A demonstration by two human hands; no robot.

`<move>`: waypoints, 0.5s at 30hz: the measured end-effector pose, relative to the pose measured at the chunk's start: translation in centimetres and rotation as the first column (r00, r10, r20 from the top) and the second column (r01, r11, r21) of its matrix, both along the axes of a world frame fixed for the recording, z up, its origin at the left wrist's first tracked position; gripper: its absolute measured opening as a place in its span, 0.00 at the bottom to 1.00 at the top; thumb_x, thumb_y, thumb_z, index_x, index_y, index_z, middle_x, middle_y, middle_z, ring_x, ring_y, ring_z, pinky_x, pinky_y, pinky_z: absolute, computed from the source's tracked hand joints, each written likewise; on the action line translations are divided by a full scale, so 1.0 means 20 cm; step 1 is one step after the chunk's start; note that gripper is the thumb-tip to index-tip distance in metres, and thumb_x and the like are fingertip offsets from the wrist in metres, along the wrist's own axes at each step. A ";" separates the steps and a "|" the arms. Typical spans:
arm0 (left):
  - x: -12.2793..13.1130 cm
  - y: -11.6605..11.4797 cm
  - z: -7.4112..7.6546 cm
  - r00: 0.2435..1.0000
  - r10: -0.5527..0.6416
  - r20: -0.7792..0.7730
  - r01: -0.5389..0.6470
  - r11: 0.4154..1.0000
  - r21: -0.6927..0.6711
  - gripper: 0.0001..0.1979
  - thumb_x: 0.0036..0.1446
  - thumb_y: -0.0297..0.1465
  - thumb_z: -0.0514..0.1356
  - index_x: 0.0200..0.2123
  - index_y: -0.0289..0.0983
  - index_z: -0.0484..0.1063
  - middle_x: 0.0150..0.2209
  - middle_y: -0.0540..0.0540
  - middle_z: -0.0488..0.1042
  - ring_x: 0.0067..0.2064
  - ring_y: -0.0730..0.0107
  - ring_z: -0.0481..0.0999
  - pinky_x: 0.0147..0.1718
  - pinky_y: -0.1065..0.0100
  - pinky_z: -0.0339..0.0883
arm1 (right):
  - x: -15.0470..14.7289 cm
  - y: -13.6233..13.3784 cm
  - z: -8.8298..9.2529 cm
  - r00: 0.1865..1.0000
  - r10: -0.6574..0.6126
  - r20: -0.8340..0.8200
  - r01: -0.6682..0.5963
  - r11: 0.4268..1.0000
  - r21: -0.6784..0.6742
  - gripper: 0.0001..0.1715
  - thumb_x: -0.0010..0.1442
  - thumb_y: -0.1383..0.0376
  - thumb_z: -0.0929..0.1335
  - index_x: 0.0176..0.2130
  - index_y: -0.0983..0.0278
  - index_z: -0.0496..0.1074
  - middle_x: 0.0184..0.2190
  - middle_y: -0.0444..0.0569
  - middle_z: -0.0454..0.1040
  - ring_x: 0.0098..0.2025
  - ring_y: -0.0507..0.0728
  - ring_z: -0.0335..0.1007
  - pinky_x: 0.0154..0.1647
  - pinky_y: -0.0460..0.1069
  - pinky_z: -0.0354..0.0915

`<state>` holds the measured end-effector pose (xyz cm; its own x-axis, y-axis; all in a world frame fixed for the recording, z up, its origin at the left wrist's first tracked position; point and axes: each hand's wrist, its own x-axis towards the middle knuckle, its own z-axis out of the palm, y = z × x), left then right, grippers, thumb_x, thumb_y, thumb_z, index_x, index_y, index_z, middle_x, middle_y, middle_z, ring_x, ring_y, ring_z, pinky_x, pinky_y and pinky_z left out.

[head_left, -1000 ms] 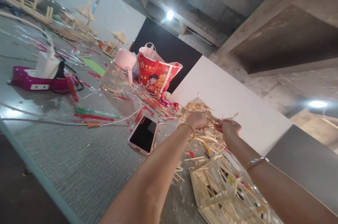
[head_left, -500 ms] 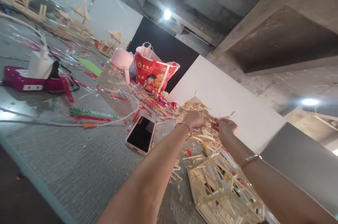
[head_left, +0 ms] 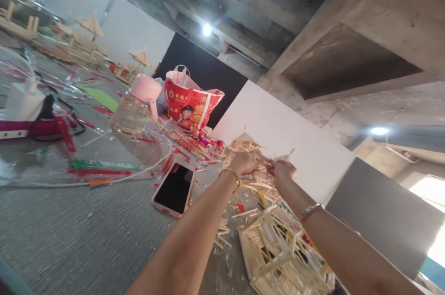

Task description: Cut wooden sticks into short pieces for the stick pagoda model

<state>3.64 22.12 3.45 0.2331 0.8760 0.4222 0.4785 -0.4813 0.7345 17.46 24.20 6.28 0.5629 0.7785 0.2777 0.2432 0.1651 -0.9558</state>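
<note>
1. The grey table (head_left: 86, 230) fills the left and near part of the view. It is strewn with red strips, a white cable and loose sticks.
2. A flat stick frame (head_left: 278, 258) lies on the table at the near right, just under the right forearm.
3. A red bag (head_left: 189, 105) stands open at the far side, left of centre.
4. The stick model (head_left: 247, 145), a small peaked roof of thin sticks, sits beyond the frame near the white board. It is right of the bag and held between both hands.
5. A clear bottle (head_left: 135, 108) with a pink lid stands just left of the bag.
6. A phone (head_left: 174, 189) lies face up with a dark screen, near and to the left of the hands.
7. The left hand (head_left: 243, 163) reaches far out on a straight arm, knuckles up. Its fingers are curled tight around the left side of the model.
8. The right hand (head_left: 283, 170) comes in from the near right with the arm stretched and the wrist level. Its fingertips are pinched narrowly on sticks at the right edge of the model, close to the left hand but not touching it.
9. A gold bangle (head_left: 230, 175) rings the left wrist, and a silver bracelet (head_left: 310, 210) rings the right.
</note>
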 end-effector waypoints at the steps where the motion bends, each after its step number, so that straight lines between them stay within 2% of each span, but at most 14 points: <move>1: 0.00 0.00 0.00 1.000 -0.002 0.002 0.002 1.000 -0.004 0.10 0.46 0.30 0.53 0.19 0.34 0.71 0.19 0.48 0.72 0.23 0.76 0.71 0.23 0.78 0.64 | 0.00 0.00 0.00 1.000 0.000 -0.004 0.000 1.000 0.003 0.14 0.61 0.64 0.63 0.46 0.69 0.63 0.35 0.48 0.67 0.30 0.49 0.66 0.27 0.45 0.67; 15: -0.02 -0.05 0.01 1.000 -0.006 0.018 0.007 0.999 -0.036 0.09 0.45 0.30 0.54 0.18 0.33 0.70 0.19 0.48 0.71 0.21 0.76 0.70 0.21 0.78 0.64 | -0.01 -0.01 -0.01 1.000 0.000 -0.030 0.000 1.000 0.001 0.13 0.61 0.64 0.63 0.44 0.69 0.64 0.33 0.46 0.67 0.27 0.47 0.65 0.25 0.43 0.65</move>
<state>3.24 21.22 3.74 0.2313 0.8891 0.3949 0.4620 -0.4576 0.7597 17.24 24.05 6.18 0.5713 0.7779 0.2617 0.2148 0.1661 -0.9624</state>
